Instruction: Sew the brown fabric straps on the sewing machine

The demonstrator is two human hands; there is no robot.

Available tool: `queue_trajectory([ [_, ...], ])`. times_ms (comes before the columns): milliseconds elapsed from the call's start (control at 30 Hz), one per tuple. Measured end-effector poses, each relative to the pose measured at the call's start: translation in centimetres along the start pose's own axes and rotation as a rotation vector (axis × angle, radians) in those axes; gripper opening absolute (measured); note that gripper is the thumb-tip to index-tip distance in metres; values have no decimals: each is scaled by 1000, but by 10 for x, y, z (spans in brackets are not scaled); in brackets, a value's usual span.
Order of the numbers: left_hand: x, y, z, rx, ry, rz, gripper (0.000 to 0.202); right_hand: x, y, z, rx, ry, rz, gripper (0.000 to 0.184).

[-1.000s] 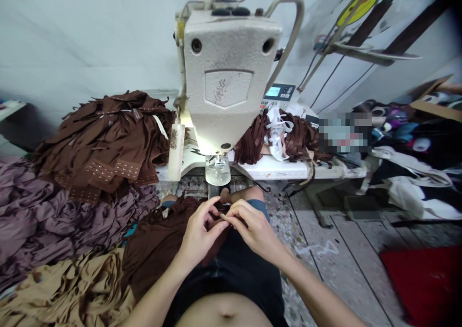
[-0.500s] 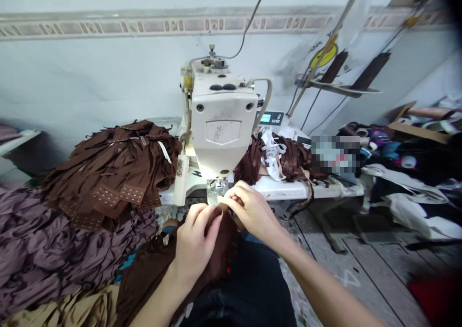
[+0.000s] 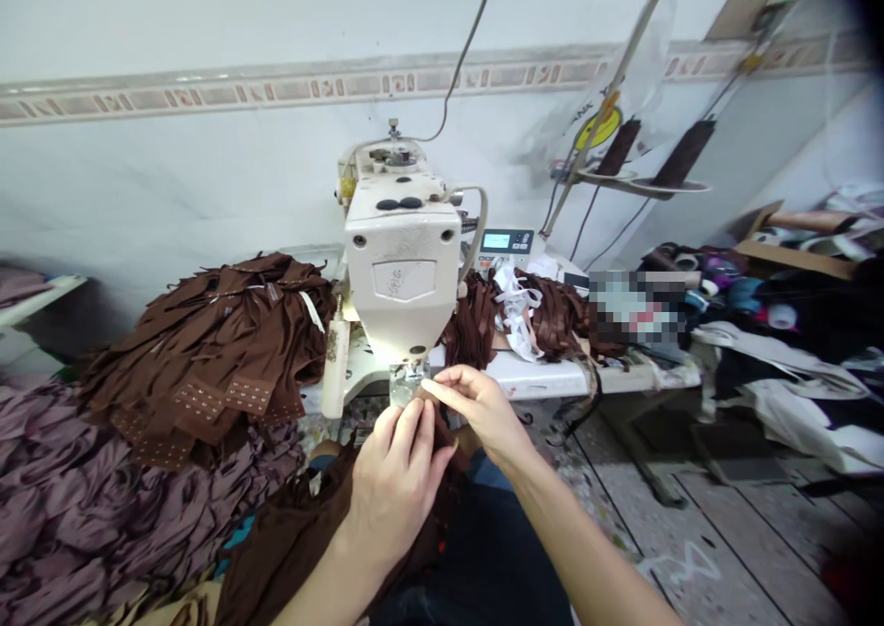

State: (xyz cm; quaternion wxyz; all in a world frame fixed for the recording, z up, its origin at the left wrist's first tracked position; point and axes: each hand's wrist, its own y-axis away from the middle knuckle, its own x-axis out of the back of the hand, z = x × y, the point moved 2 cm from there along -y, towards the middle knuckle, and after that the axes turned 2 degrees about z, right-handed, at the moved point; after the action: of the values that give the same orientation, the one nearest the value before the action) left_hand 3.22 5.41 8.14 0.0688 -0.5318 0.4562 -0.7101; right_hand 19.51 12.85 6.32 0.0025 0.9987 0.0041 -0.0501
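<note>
Sewing station against a pale tiled wall (image 3: 207,179), which a patterned border (image 3: 276,92) crosses. The white machine (image 3: 397,285) stands end-on to the seated person, its lamp lit beside the clear guard (image 3: 399,388) at the needle. The worked piece, a brown cloth (image 3: 290,548), lies over the lap and rises to the front edge of the machine, just below that guard. The left hand (image 3: 397,479) has its fingers bunched together and clamped with the thumb on the cloth; the right hand (image 3: 483,416) brings thumb and forefinger close at the cloth's upper edge, though from here I cannot tell whether they pinch it. On the white table (image 3: 545,382), to the right of the machine, lie brown strips (image 3: 476,322) with a white ribbon (image 3: 517,311) among them, a lit control panel (image 3: 506,242) behind. To the left, a heap of brown pieces (image 3: 235,350), some studded with rows of small metallic dots, overhangs mauve cloth (image 3: 138,497). Dark thread cones (image 3: 617,149) stand on a rack at right, above a speckled floor (image 3: 732,515) ruled with dark lines.
</note>
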Motion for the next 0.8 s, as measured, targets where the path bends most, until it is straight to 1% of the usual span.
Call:
queue_trajectory([
  [200,-9,-3,7,34,-110,31,45,9,19,41,-104,2,2,51],
  [267,-11,-6,8,40,-132,29,43,11,23,50,-139,6,12,52],
  [433,-10,-11,2,36,-124,-10,44,12,23,55,-159,-2,6,53],
  [533,-11,-12,-2,35,-116,-14,45,11,23,56,-164,-23,26,55],
  [633,-11,-11,-3,34,-97,-20,45,9,26,62,-175,-66,10,58],
  [733,-11,-9,-2,66,-76,-6,46,7,30,71,-205,-139,-7,60],
  [800,-9,-5,-2,102,-17,17,45,7,31,76,-222,-174,5,62],
])
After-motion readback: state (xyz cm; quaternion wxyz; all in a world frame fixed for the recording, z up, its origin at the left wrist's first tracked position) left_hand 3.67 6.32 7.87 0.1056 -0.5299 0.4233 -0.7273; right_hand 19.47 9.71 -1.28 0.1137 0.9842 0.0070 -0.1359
